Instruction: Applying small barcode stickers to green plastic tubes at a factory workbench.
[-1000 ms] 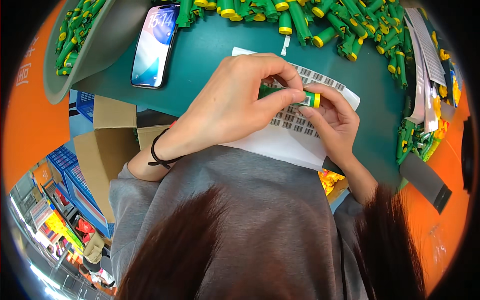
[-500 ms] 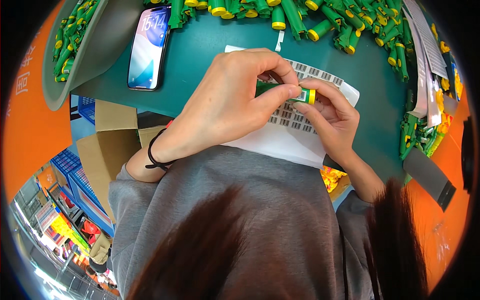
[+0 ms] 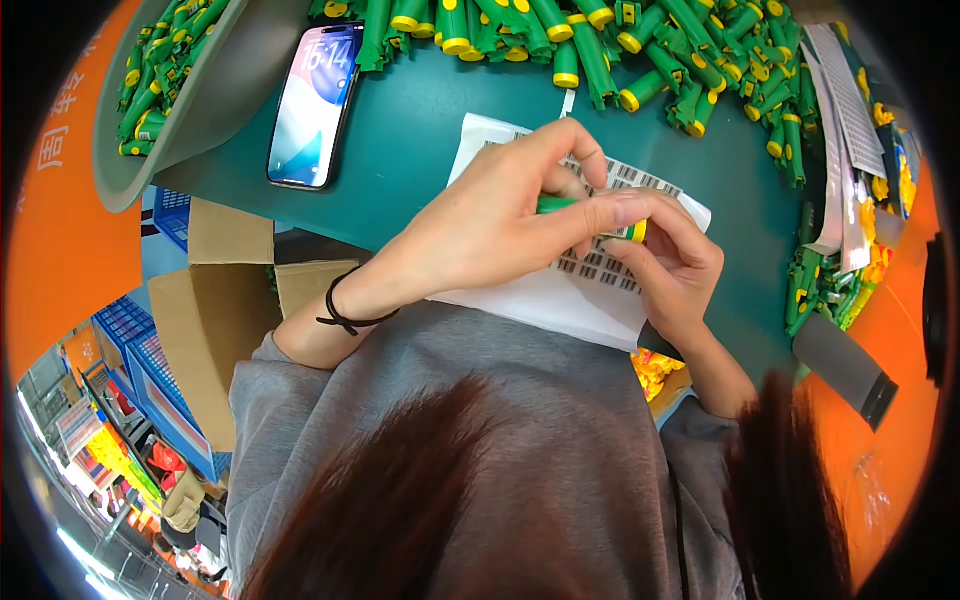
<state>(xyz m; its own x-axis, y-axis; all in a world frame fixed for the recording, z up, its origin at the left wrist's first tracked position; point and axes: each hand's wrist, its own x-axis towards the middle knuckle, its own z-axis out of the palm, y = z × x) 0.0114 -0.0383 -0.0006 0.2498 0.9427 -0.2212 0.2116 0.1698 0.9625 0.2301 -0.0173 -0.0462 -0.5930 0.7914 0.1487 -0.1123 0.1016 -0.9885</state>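
Over a white sheet of barcode stickers (image 3: 597, 272), both my hands close around a small green plastic tube with a yellow end (image 3: 639, 231). My left hand (image 3: 510, 220) grips the tube's body, its thumb stretched along the tube toward the yellow end. At that end, my right hand (image 3: 675, 265) pinches it between thumb and fingers. Most of the tube is hidden by the fingers, so I cannot see a label on it now. The sheet lies on the green tabletop and hangs over its near edge.
A heap of similar green tubes (image 3: 690, 60) covers the far side. A phone (image 3: 315, 108) lies at the left, beside a grey bin (image 3: 225, 100) holding more tubes. Paper sheets (image 3: 845, 110) stand at the right. Below left are a cardboard box (image 3: 200, 340) and blue crates (image 3: 165, 375).
My left thumb has slid right across the tube, covering the barcode label that showed before. Both hands sit slightly lower, and the view has shifted a little.
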